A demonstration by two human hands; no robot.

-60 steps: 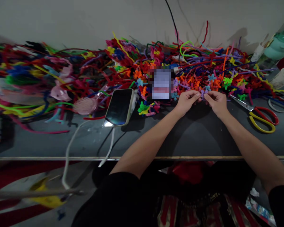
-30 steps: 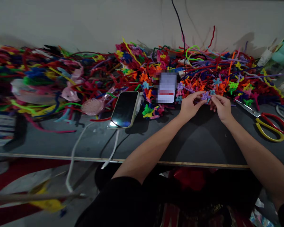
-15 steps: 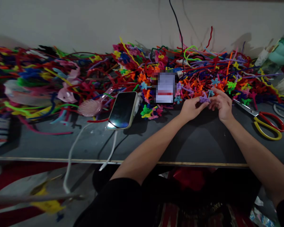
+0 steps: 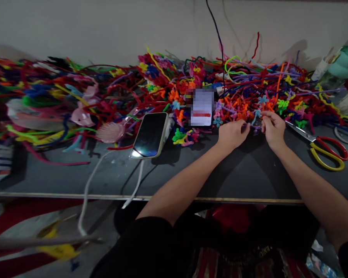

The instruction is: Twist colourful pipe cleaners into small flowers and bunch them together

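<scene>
A light blue pipe-cleaner flower point(image 4: 256, 116) is held up between my hands, its thin stem slanting down to the left. The fingers of my left hand point(image 4: 233, 135) are pinched at the lower end of that stem. My right hand point(image 4: 274, 130) pinches beside the flower's head, with the thumb and index finger together. Just below, a purple pipe-cleaner flower point(image 4: 256, 130) rests between the two hands. Behind them spreads a heap of small pipe-cleaner flowers point(image 4: 241, 107) in orange, red, pink and other colours.
Red-and-yellow-handled scissors point(image 4: 327, 151) lie right of my right hand. A lit phone point(image 4: 202, 108) leans against the heap. Another phone point(image 4: 150, 135), with a white cable point(image 4: 88, 185), and a pink hairbrush point(image 4: 113, 130) are left. The table's front edge point(image 4: 249, 201) runs below my forearms.
The purple flower has left my left fingers and sits lower between the hands. The light blue flower is now stretched between both hands, which have moved slightly apart.
</scene>
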